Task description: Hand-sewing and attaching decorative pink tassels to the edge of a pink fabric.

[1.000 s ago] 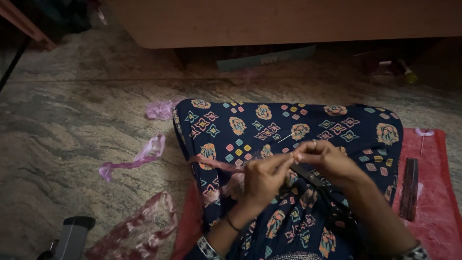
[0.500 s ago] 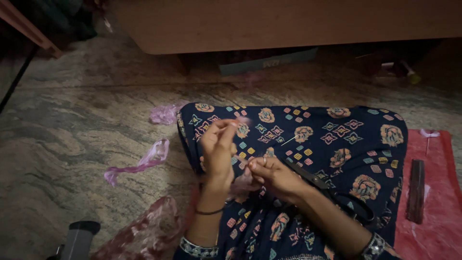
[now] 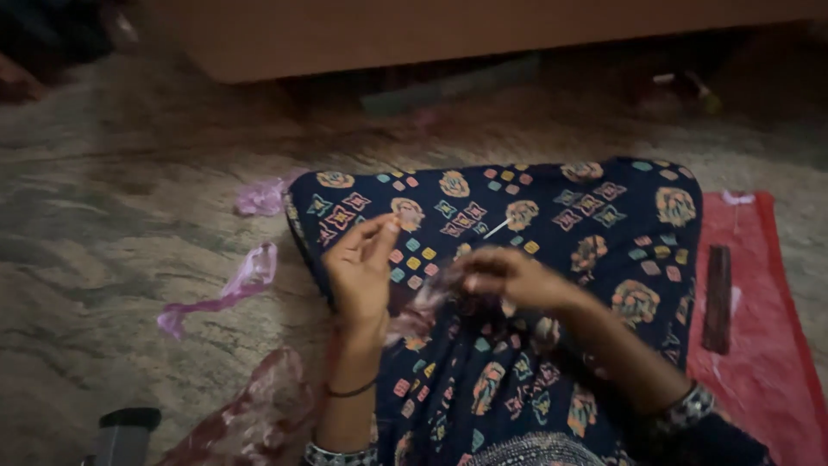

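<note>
A dark blue cloth [image 3: 595, 216] printed with orange and coloured motifs covers my lap. My left hand [image 3: 360, 269] is raised over its left part, thumb and forefinger pinched together; whatever is between them is too fine to see. My right hand [image 3: 509, 278] lies low on the lap, closed on a small pinkish bundle [image 3: 423, 312] that is blurred. A short pale sliver [image 3: 497, 229], thread or needle, lies on the cloth just beyond the hands. Bangles show on both wrists.
A red mat [image 3: 759, 345] lies at the right with a dark flat stick [image 3: 716, 298] on it. Pink plastic scraps [image 3: 226, 292] lie on the mottled floor [image 3: 112, 224] at the left, a crumpled reddish bag [image 3: 250, 414] near my left elbow. A wooden furniture edge [image 3: 388, 34] runs along the back.
One second ago both hands met at the middle of the lap. My left hand has drawn away to the left, pinched, while the right stayed low on the bundle.
</note>
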